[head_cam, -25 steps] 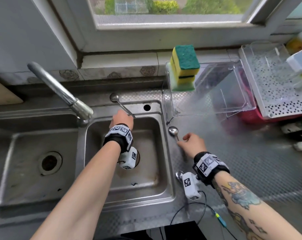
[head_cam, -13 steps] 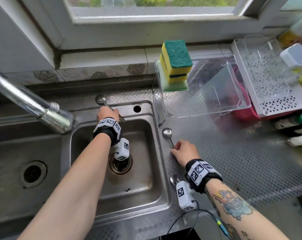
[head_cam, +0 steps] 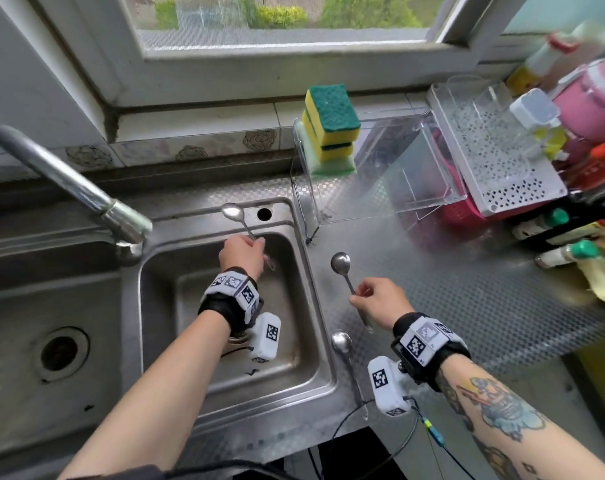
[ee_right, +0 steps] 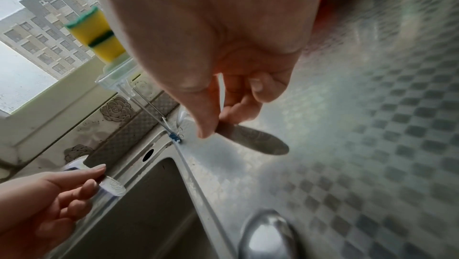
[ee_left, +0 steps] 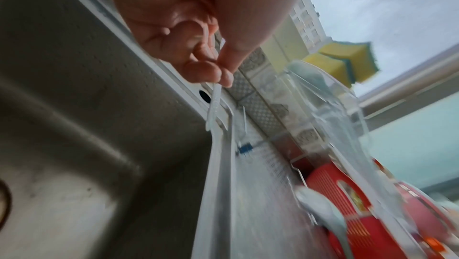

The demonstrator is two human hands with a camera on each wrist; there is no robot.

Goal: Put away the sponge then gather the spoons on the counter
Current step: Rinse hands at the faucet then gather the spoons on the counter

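Observation:
Yellow-and-green sponges (head_cam: 332,123) (ee_left: 347,61) (ee_right: 97,37) sit stacked on the left end of a clear rack. My left hand (head_cam: 244,252) (ee_left: 218,78) is over the back of the sink and pinches the handle of a spoon (head_cam: 232,212) (ee_left: 214,98), whose bowl lies on the sink's back rim. Right of the sink, my right hand (head_cam: 377,299) (ee_right: 216,124) pinches the handle of a second spoon (head_cam: 341,263) (ee_right: 253,139). A third spoon (head_cam: 341,342) (ee_right: 268,233) lies loose on the counter by the sink's edge, just below my right wrist.
A chrome faucet (head_cam: 72,188) slants over the double sink (head_cam: 315,306). The clear rack (head_cam: 398,174), a white perforated tray (head_cam: 495,161), a red basket (head_cam: 460,213) and bottles (head_cam: 554,251) crowd the back right. Patterned steel counter (head_cam: 467,306) lies right of my hand.
My right hand has closed its fingers on the handle of the spoon right of the sink. My left hand keeps its hold on the back spoon. The head view has shifted.

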